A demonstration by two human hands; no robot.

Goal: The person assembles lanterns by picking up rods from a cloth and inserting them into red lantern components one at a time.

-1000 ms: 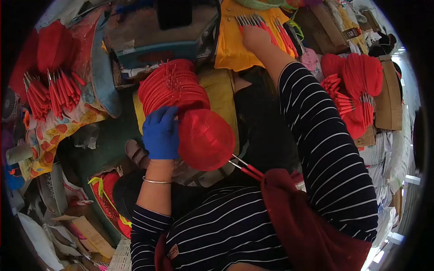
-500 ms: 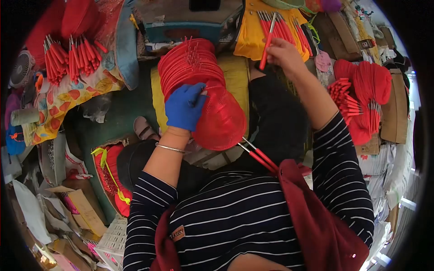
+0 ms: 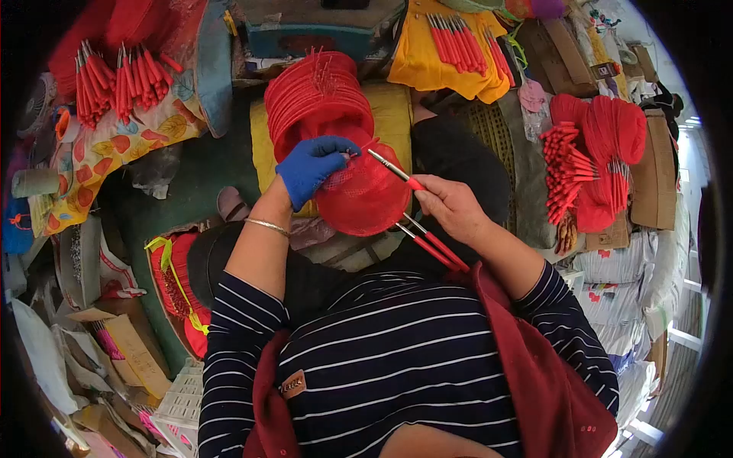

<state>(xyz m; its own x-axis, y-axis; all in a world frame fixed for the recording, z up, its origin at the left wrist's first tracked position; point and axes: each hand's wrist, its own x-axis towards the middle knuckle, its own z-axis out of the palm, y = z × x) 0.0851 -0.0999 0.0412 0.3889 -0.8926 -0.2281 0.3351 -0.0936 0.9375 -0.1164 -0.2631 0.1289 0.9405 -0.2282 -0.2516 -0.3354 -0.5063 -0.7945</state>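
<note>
My left hand, in a blue glove, pinches the edge of a round red mesh net over my lap. In my right hand is a red handle with a metal end, which points toward the upper rim of the net, close to the gloved fingers. Whether its tip touches the rim I cannot tell. Two more red handles with metal ends stick out from below the net toward my body. Just beyond the glove stands a stack of red mesh nets with wire ends gathered on top.
The stack rests on a yellow cushion. Several red handles lie on a yellow cloth at the upper right. Bundles of red nets with handles sit at left and right. Cardboard boxes fill the lower left.
My right hand has come from the yellow cloth down to the net with the red handle. The net in my left hand has tilted away from the stack.
</note>
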